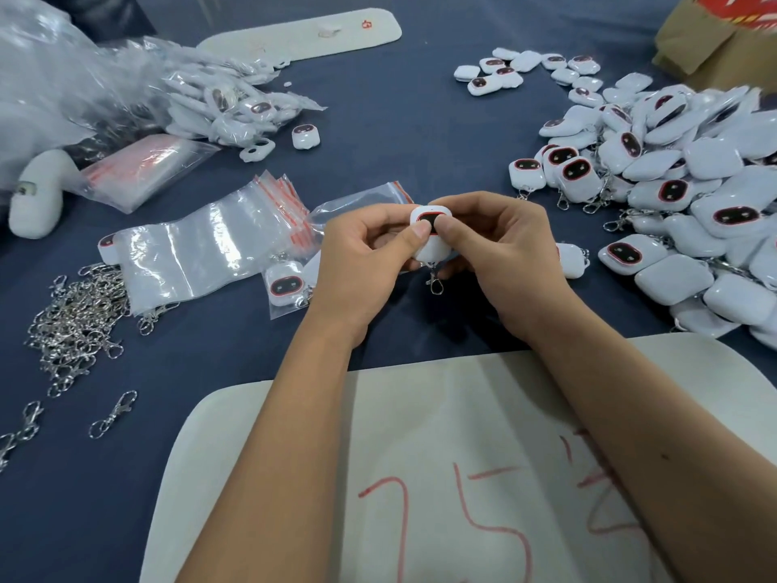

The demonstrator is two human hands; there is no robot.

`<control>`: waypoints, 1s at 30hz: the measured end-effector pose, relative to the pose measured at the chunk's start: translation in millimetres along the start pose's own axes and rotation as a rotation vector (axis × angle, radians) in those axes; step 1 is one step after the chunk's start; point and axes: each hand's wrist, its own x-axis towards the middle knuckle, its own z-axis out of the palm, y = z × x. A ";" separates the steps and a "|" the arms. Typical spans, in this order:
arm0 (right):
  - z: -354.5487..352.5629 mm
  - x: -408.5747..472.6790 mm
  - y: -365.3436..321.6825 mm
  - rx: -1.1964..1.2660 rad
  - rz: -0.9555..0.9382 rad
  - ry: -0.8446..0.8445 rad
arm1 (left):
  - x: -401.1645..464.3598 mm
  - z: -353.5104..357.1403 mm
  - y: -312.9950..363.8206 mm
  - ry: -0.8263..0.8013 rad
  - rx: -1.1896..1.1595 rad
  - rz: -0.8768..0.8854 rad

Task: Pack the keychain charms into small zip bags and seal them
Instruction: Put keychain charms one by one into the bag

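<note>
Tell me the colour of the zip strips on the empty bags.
Red, on clear bags; head view shows it.

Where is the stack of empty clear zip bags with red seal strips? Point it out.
In the head view, the stack of empty clear zip bags lies on the dark blue tablecloth, left of the left hand, beside the pile of loose metal clasps.

A dark blue desk (pixel 399 132) carries a heap of white charms (pixel 689 195) at right. Empty zip bags (pixel 202 246), loose metal clasps (pixel 75 317) and a white board (pixel 420 477) lie left and near.
</note>
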 end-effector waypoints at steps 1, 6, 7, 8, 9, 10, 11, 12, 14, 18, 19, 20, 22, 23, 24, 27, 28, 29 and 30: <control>-0.3 0.2 0.3 -0.021 -0.007 0.011 | -0.1 0.4 -0.1 -0.001 0.005 0.001; 0.3 0.9 0.5 -0.030 -0.002 0.004 | -0.2 1.2 -0.6 0.012 -0.002 -0.007; 0.5 0.9 0.3 -0.036 -0.003 0.003 | -0.1 1.0 -0.6 0.011 -0.003 -0.011; 0.7 0.9 0.0 -0.046 -0.007 0.004 | 0.0 0.9 -0.6 0.011 0.001 -0.011; 0.7 0.8 -0.1 -0.051 -0.010 0.006 | 0.0 1.0 -0.5 0.011 0.005 -0.010; 0.6 0.8 -0.2 -0.046 -0.009 0.007 | 0.0 1.0 -0.5 0.011 0.005 -0.007; 0.2 0.8 -0.3 -0.041 -0.007 0.008 | -0.1 1.0 -0.5 0.010 0.002 -0.005; 0.0 1.0 -0.3 -0.044 -0.006 0.007 | -0.1 0.9 -0.7 0.009 0.001 -0.003; 0.1 1.3 0.0 -0.060 -0.008 0.008 | -0.2 0.9 -0.5 0.008 0.014 -0.002; 0.1 2.3 1.1 -0.015 0.005 -0.008 | 0.5 2.6 0.5 0.054 0.020 0.013; -0.6 2.2 1.5 -0.003 0.006 -0.027 | 0.6 3.6 1.0 0.082 0.025 0.030; -1.3 2.0 1.7 0.000 0.001 -0.049 | 0.8 4.5 1.5 0.113 0.027 0.043; -2.5 1.8 1.8 -0.012 -0.013 -0.079 | 0.7 5.9 2.3 0.154 0.026 0.048; -3.0 1.9 2.0 -0.018 -0.019 -0.080 | 0.5 6.3 2.4 0.156 0.026 0.044; -3.3 2.2 2.0 -0.020 -0.024 -0.075 | 0.4 6.8 2.0 0.153 0.034 0.043; -4.8 2.7 2.0 -0.001 -0.029 -0.058 | -0.1 8.4 2.7 0.148 0.083 0.084; -5.3 2.8 1.7 0.002 -0.026 -0.056 | -0.6 8.7 3.7 0.148 0.081 0.097; -5.8 2.7 1.3 0.000 -0.023 -0.053 | -0.9 8.7 4.7 0.146 0.076 0.103; -6.2 2.6 1.0 0.000 -0.019 -0.050 | -0.8 8.4 5.0 0.142 0.078 0.103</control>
